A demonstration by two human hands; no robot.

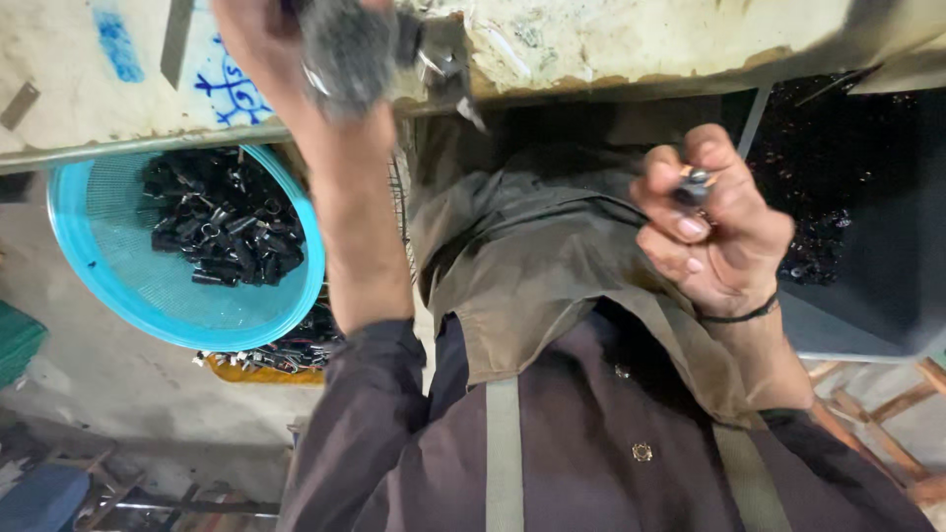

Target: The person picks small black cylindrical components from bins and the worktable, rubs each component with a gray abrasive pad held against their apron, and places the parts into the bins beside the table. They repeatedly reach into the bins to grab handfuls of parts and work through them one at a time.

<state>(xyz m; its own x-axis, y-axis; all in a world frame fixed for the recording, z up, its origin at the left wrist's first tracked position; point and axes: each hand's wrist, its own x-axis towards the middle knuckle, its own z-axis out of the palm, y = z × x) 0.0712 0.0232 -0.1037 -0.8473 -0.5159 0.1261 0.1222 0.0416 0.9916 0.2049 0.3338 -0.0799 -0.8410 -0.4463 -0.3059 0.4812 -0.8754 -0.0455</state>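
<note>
Metal part [694, 184]: small, shiny, cylindrical — pinched between thumb and fingertips of right hand [711, 222], near the bench edge [611, 84].
Left hand [296, 49]: raised, fingers closed around a blurred grey knob [345, 49].
Basket [118, 286]: blue plastic mesh, round — black parts [227, 227] piled inside, under the bench.
Room: tight.

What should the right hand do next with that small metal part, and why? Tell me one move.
Probably carry the small metal part up toward the bench edge. The right hand pinches it in the fingertips, clear of the bench, while the left hand is raised there on a grey grip.
</note>
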